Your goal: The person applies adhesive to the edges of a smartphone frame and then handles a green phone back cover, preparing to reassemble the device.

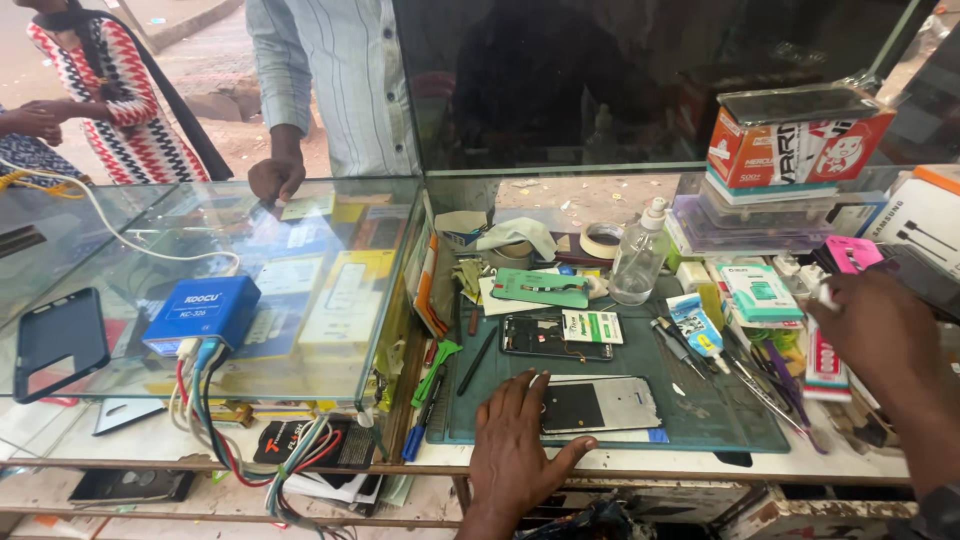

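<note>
My left hand (517, 447) lies flat on the near edge of a dark green work mat (690, 410), its fingers resting on the left end of a silver phone frame with a dark screen (602, 404). An opened black phone (548, 336) lies just beyond it on the mat. My right hand (873, 335) reaches to the right side of the bench, above small boxes and packets. Its fingertips pinch a small white object (824, 295), too small to identify.
A clear spray bottle (637, 256), a tape roll (601, 239), a green flat tool (542, 288) and several tweezers and screwdrivers (760, 385) crowd the mat. A glass counter (300, 330) at left carries a blue charger box (202, 311) and a black phone case (60, 340). People stand behind it.
</note>
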